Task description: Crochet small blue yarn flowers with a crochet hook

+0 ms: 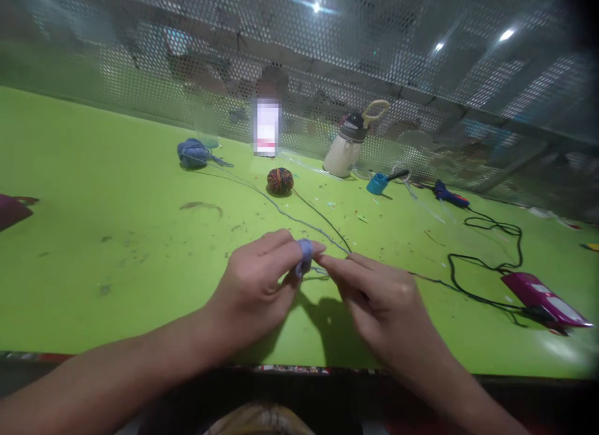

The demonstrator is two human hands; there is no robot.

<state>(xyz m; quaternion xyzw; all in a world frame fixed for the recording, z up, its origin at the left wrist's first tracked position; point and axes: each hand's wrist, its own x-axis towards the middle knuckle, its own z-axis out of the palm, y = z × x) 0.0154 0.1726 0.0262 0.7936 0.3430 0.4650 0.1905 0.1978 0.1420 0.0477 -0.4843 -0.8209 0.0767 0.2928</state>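
Note:
Blue yarn (pixel 306 251) is wound in loops around the index finger of my left hand (pixel 262 276), whose other fingers curl beneath. Close against that fingertip, my right hand (pixel 381 291) is closed with its fingertips pressed together, near the yarn strand that runs toward it. What lies inside its curled fingers is hidden. The strand leads back across the table to a blue yarn ball (pixel 193 153) at the far left. A multicoloured yarn ball (pixel 279 181) sits in the middle, and its dark strand also runs to my right hand.
Along the back of the green table (pixel 116 235) stand a bright phone-like screen (pixel 266 128), a bottle (pixel 344 149) and a small blue pot (pixel 377 184). A dark blue corded tool (pixel 450 195) and a magenta packet (pixel 543 298) lie right. A perforated screen (pixel 154 60) rises behind.

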